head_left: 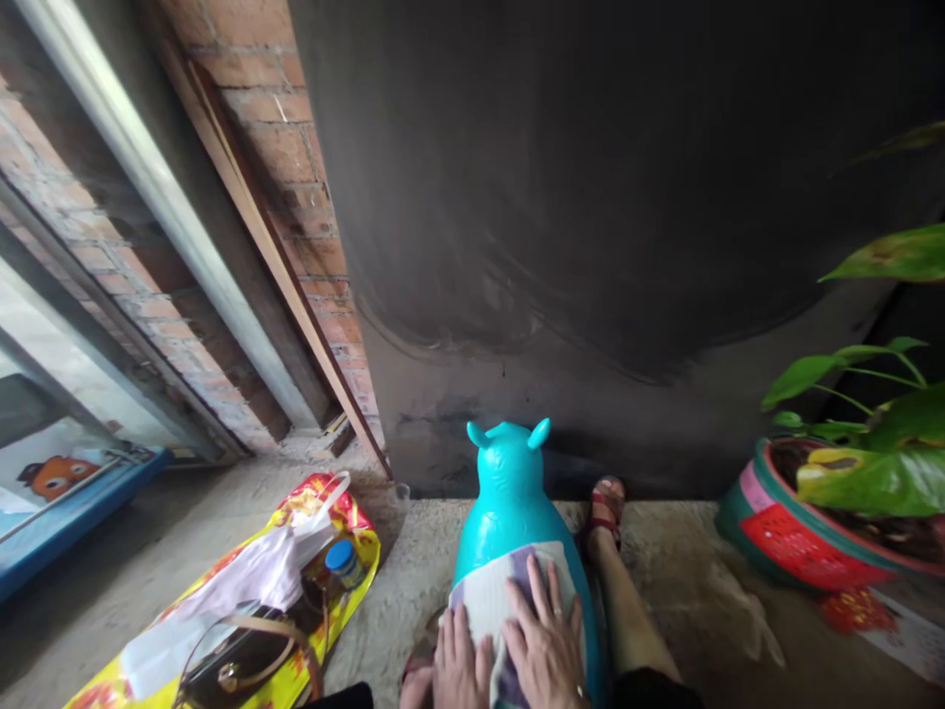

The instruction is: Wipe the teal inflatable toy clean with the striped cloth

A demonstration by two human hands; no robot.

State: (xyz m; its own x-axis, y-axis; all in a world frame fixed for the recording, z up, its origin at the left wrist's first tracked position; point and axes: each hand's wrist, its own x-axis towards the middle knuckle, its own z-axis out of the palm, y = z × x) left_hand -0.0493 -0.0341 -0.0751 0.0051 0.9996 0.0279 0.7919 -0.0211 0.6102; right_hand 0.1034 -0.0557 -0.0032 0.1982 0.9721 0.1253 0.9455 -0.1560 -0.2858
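Note:
A turquoise inflatable animal toy [509, 492] with two small ears stands on the concrete floor, facing a dark wall. A pale cloth [493, 591] lies over its back. My left hand [456, 662] rests flat on the cloth's near left side. My right hand [544, 640] lies flat on the cloth beside it, fingers spread and pointing away from me. Neither hand grips anything. My right leg and a red sandal [606, 507] stretch along the toy's right side.
A yellow and red bag [310, 512] lies at the left with a white plastic bag, a blue-capped jar [344, 561] and a brown-strapped handbag [247, 655]. A potted green plant [804, 532] stands at the right. Brick wall, metal pipe and a blue board fill the left.

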